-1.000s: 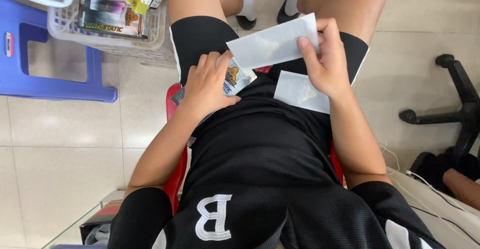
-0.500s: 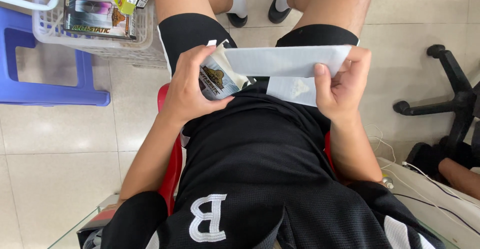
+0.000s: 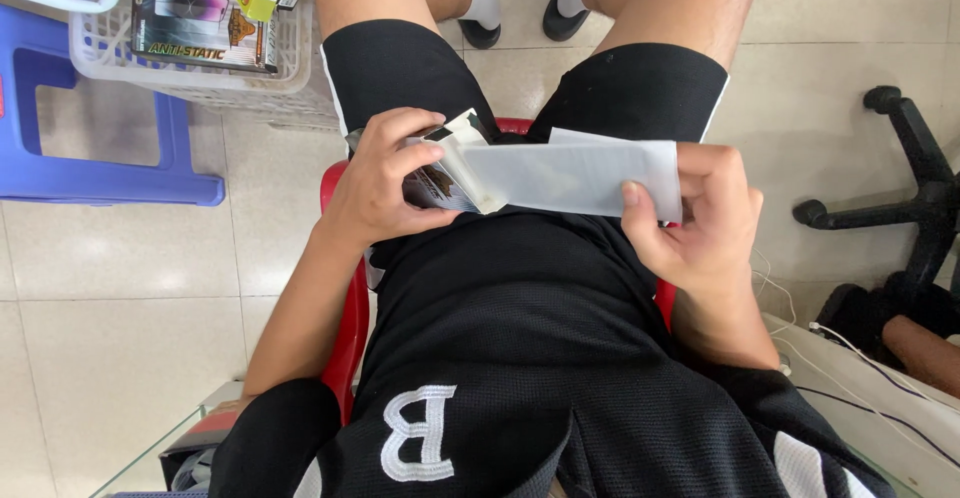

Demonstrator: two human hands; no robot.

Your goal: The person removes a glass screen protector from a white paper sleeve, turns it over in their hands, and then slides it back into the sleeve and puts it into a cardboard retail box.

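I sit on a red chair (image 3: 345, 338) in black shorts and look down at my lap. My left hand (image 3: 385, 183) grips a small printed cardboard package (image 3: 440, 178) with its flap open. My right hand (image 3: 700, 223) pinches the right end of a flat white sleeve (image 3: 570, 178). The sleeve's left end meets the package's open flap, and the two lie in line across my thighs. A second white sheet (image 3: 590, 138) shows just behind the sleeve's top edge.
A white plastic basket (image 3: 190, 78) with several packaged items stands on the tiled floor at upper left, beside a blue plastic stool (image 3: 100, 183). A black office chair base (image 3: 900, 188) is at right, with another person's leg (image 3: 925, 353) below it. A glass table edge runs along the bottom.
My right hand has swung the white sleeve down from upright to level and brought its end to the package. My left hand has lifted the package off my lap.
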